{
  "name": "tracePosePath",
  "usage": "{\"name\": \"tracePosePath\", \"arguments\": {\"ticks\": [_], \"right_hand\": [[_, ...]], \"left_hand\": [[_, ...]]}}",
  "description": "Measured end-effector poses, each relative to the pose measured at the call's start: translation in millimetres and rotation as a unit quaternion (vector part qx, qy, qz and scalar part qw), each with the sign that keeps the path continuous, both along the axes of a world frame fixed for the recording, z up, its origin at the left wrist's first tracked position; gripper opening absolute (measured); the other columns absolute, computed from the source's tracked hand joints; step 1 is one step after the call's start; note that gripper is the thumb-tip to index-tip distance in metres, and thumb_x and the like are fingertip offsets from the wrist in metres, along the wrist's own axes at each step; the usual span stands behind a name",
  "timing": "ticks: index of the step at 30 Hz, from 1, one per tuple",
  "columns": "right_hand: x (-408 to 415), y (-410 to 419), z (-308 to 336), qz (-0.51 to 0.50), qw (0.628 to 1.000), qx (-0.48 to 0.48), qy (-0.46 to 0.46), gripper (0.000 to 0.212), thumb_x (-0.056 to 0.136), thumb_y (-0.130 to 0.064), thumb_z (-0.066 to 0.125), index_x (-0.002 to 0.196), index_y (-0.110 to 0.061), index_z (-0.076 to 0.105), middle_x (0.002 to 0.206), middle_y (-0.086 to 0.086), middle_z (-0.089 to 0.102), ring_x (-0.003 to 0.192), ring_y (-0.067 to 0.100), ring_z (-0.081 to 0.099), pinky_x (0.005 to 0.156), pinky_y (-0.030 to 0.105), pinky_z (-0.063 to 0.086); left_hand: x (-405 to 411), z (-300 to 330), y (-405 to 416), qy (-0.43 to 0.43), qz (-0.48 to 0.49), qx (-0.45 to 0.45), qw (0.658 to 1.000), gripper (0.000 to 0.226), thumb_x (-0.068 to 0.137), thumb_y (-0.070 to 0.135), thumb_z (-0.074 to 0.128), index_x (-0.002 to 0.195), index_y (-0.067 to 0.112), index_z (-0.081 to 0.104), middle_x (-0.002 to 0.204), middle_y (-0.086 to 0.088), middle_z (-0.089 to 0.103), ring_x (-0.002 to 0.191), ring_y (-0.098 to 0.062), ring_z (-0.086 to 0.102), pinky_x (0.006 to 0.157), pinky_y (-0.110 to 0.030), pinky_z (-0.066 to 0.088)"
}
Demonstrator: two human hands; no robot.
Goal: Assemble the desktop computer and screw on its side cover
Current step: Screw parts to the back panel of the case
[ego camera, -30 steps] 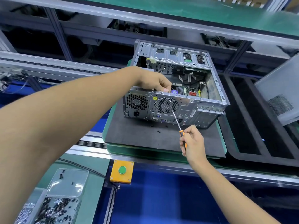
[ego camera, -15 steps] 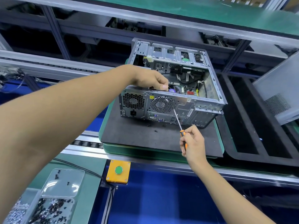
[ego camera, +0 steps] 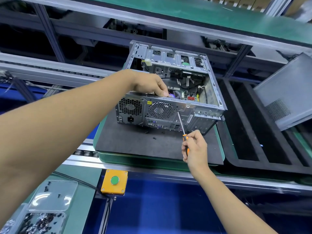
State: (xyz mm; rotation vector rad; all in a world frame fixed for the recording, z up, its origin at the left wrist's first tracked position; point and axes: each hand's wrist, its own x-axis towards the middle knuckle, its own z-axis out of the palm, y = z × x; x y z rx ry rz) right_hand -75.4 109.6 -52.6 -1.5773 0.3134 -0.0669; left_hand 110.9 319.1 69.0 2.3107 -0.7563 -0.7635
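Grey steel desktop case (ego camera: 170, 98), side cover off, lay on its side on a black foam mat (ego camera: 135, 142), open face up and rear panel toward the person. Circuit board, cables and drive bays showed inside. The mat sat on a green pallet (ego camera: 168, 162) on the conveyor line.

Side cover (ego camera: 285, 92), grey with a perforated vent patch, leaned tilted at the far right, well apart from the case, over a black foam tray (ego camera: 244, 125).

Left hand (ego camera: 152, 85): resting on the upper rear edge of the case, fingers curled over the rim, gripping it.

Right hand (ego camera: 195, 147): fingers wrapped around the orange-and-black handle of a screwdriver (ego camera: 181, 123). The shaft slanted up and left, its tip meeting the rear panel just right of the round fan grille (ego camera: 161, 110); whether a screw sat at the tip could not be told.

Yellow box with green push button (ego camera: 114, 181), fixed at the near rail of the line.

Clear plastic container of dark screws (ego camera: 45, 210), lower left on the tabletop, lid laid open.

Loose black screws (ego camera: 154, 137), a few, scattered on the mat just before the rear panel.
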Motion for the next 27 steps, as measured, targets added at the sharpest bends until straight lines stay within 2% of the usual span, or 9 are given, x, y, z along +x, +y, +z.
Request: {"name": "tracePosePath", "arguments": {"ticks": [2,4,6,9,13,18,21,25,27], "right_hand": [[0.0,0.7,-0.3,0.0,1.0,0.004,0.001,0.024,0.093,0.008,0.04,0.079,-0.011,0.042,0.057,0.003,0.048,0.042,0.011,0.037,0.041,0.017,0.023],[0.0,2.3,-1.1,0.001,1.0,0.009,0.002,0.024,0.093,0.009,0.04,0.08,-0.011,0.042,0.058,0.003,0.048,0.042,0.011,0.036,0.042,0.016,0.023],[-0.5,3.9,-1.7,0.002,1.0,0.013,0.002,0.025,0.093,0.009,0.04,0.08,-0.011,0.042,0.058,0.004,0.048,0.042,0.011,0.036,0.042,0.016,0.022],[0.1,5.2,-1.6,-0.001,1.0,0.012,-0.003,0.024,0.093,0.01,0.04,0.08,-0.011,0.041,0.059,0.006,0.047,0.042,0.012,0.035,0.042,0.016,0.021],[0.3,5.5,-1.1,-0.006,1.0,0.012,-0.009,0.024,0.092,0.011,0.037,0.081,-0.01,0.04,0.061,0.009,0.045,0.043,0.013,0.035,0.044,0.018,0.019],[-1.4,5.1,-1.5,-0.007,1.0,0.01,-0.01,0.021,0.093,0.01,0.038,0.082,-0.007,0.041,0.06,0.009,0.046,0.043,0.014,0.033,0.043,0.019,0.02],[-1.7,3.6,-2.5,-0.008,1.0,0.012,-0.008,0.02,0.093,0.01,0.038,0.083,-0.007,0.042,0.059,0.009,0.046,0.043,0.014,0.033,0.042,0.018,0.02],[-1.0,1.6,-4.0,-0.012,1.0,0.013,-0.008,0.021,0.093,0.009,0.039,0.082,-0.008,0.042,0.06,0.009,0.047,0.043,0.014,0.034,0.043,0.019,0.02],[-0.2,1.7,-4.4,-0.012,1.0,0.01,-0.009,0.021,0.093,0.009,0.039,0.082,-0.008,0.042,0.061,0.009,0.047,0.043,0.013,0.035,0.043,0.019,0.02]], "left_hand": [[-0.7,5.1,-3.2,-0.023,-0.014,0.025,0.999,0.022,0.104,0.029,0.056,0.088,0.02,0.07,0.074,0.033,0.066,0.069,0.016,0.057,0.078,-0.018,0.035],[-0.7,3.7,-9.0,-0.028,-0.019,0.018,0.999,0.024,0.104,0.027,0.056,0.083,0.016,0.062,0.065,0.021,0.058,0.058,0.005,0.049,0.071,-0.021,0.036],[-3.0,-0.4,-14.5,-0.032,-0.013,-0.003,0.999,0.025,0.104,0.023,0.056,0.08,0.014,0.055,0.067,0.009,0.049,0.059,-0.005,0.041,0.066,-0.025,0.036],[-6.0,-3.9,-16.7,-0.039,-0.008,-0.031,0.999,0.02,0.103,0.021,0.058,0.085,0.012,0.057,0.075,0.004,0.05,0.069,-0.01,0.043,0.072,-0.028,0.038],[-5.4,-5.0,-13.8,-0.042,0.002,-0.045,0.998,0.018,0.101,0.025,0.061,0.086,0.015,0.062,0.07,0.014,0.055,0.064,-0.001,0.048,0.071,-0.022,0.041],[-3.1,-6.5,-13.3,-0.036,0.004,-0.056,0.998,0.025,0.1,0.028,0.063,0.082,0.011,0.066,0.068,0.012,0.057,0.063,-0.002,0.05,0.072,-0.019,0.042],[-3.2,-5.4,-14.4,-0.031,-0.01,-0.04,0.999,0.025,0.102,0.026,0.06,0.085,0.009,0.068,0.076,0.009,0.06,0.072,-0.006,0.052,0.082,-0.026,0.042],[-5.7,-4.1,-18.1,-0.021,-0.008,-0.035,0.999,0.022,0.103,0.013,0.056,0.088,0.02,0.071,0.086,0.024,0.071,0.084,0.008,0.062,0.088,-0.018,0.042],[-6.9,-3.2,-19.5,-0.032,-0.006,-0.031,0.999,0.021,0.103,0.013,0.056,0.09,0.021,0.071,0.088,0.023,0.071,0.088,0.007,0.063,0.089,-0.017,0.043]]}}
